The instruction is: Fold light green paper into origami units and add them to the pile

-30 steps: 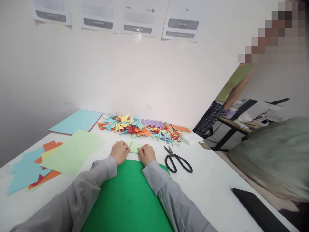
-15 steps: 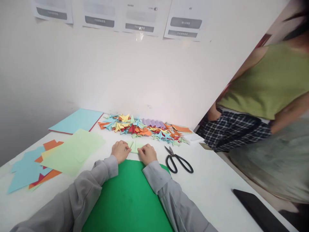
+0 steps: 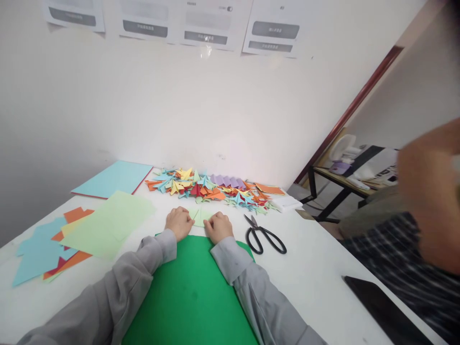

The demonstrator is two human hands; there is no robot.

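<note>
A small piece of pale green paper [image 3: 200,218] with crease lines lies just beyond the green mat [image 3: 190,292]. At its left side my left hand [image 3: 179,223] is closed, thumb and fingertips pinching the edge. My right hand [image 3: 219,227] is curled over the right part of the paper, its fingers bent and partly hidden from me. Black-handled scissors [image 3: 265,235] lie to the right of my right hand with the blades a little apart. Behind the paper is a heap of folded colored paper pieces [image 3: 197,187], with a purple pleated strip [image 3: 227,181] at its back.
On the left are loose colored sheets [image 3: 104,225] and a light blue stack [image 3: 115,178]. A black flat device [image 3: 384,311] lies at the right edge. White tissue [image 3: 285,204] sits by the wall. Beyond the table a person's arm [image 3: 431,191] is near a shelf [image 3: 338,177].
The person at the right has moved further right and lower, uncovering the shelf. My hands stay at the green paper almost unchanged; the view has shifted slightly.
</note>
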